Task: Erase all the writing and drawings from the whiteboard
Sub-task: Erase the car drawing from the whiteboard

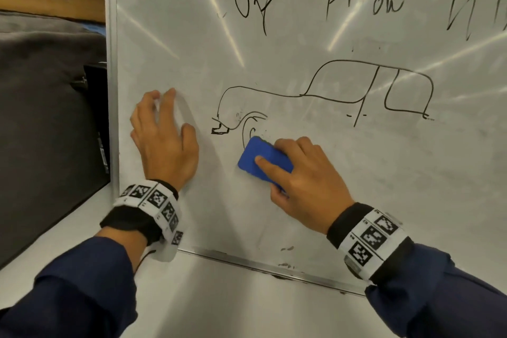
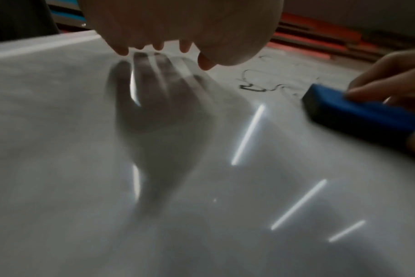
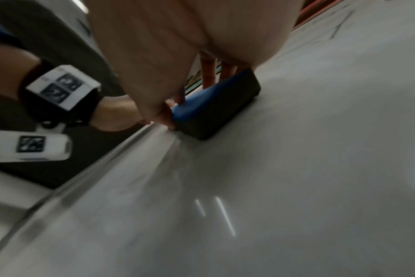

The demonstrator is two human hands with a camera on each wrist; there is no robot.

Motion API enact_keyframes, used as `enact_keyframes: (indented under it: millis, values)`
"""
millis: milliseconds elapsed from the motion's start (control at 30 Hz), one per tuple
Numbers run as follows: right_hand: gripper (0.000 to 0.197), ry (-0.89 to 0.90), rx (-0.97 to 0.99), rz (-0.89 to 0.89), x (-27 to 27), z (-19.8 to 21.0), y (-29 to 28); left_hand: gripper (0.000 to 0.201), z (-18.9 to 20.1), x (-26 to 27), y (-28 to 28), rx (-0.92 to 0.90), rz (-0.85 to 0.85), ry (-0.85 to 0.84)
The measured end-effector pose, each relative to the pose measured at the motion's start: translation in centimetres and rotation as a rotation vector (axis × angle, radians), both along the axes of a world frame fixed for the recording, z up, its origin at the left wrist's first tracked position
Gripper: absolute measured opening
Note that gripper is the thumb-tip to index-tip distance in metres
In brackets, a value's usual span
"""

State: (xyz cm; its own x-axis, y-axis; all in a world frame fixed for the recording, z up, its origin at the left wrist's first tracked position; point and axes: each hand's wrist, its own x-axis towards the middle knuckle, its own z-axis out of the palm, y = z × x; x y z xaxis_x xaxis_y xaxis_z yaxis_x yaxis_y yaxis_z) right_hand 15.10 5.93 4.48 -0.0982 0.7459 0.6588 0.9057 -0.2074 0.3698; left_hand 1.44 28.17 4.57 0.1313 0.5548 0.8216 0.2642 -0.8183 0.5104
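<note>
The whiteboard [image 1: 356,173] fills the head view, leaning on a white table. Black handwriting [image 1: 365,3] runs along its top. Below it is a black car drawing [image 1: 370,85], partly wiped at its lower edge. My right hand [image 1: 301,181] grips a blue eraser [image 1: 263,162] and presses it flat on the board just under the drawing's front wheel arch. In the right wrist view the eraser [image 3: 216,106] shows a dark felt side on the board. My left hand [image 1: 164,134] rests on the board near its left edge, fingers spread and straight, holding nothing. The left wrist view catches the eraser [image 2: 358,112] to the right of my left hand.
A dark grey cushioned seat [image 1: 46,118] sits left of the board's metal frame [image 1: 111,90]. The white table top [image 1: 219,296] runs under the board's bottom rail [image 1: 260,263]. Faint marker smudges [image 1: 286,249] lie near the lower edge.
</note>
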Motion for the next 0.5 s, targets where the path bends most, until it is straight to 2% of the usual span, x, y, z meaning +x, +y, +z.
enact_keyframes:
  millis: [133, 200, 300, 433, 500]
  values:
    - [0.046, 0.086, 0.196, -0.050, 0.9, 2.3, 0.3, 0.058, -0.3, -0.6, 1.7, 0.070, 0.064, 0.134]
    - [0.047, 0.047, 0.167, -0.043, 0.2, 1.7, 1.1, 0.059, -0.8, -0.8, 1.9, 0.093, 0.073, 0.172]
    - [0.048, -0.048, 0.008, 0.015, -0.2, 0.6, 1.5, 0.060, -1.1, -0.8, 2.0, 0.093, 0.076, 0.179]
    - [0.047, 0.032, 0.151, -0.050, 0.2, 3.1, 2.1, 0.058, -1.6, -0.7, 2.0, 0.104, 0.086, 0.196]
    - [0.048, 0.018, 0.142, -0.052, -0.4, 2.6, 2.7, 0.056, -2.0, -0.6, 2.0, 0.102, 0.088, 0.209]
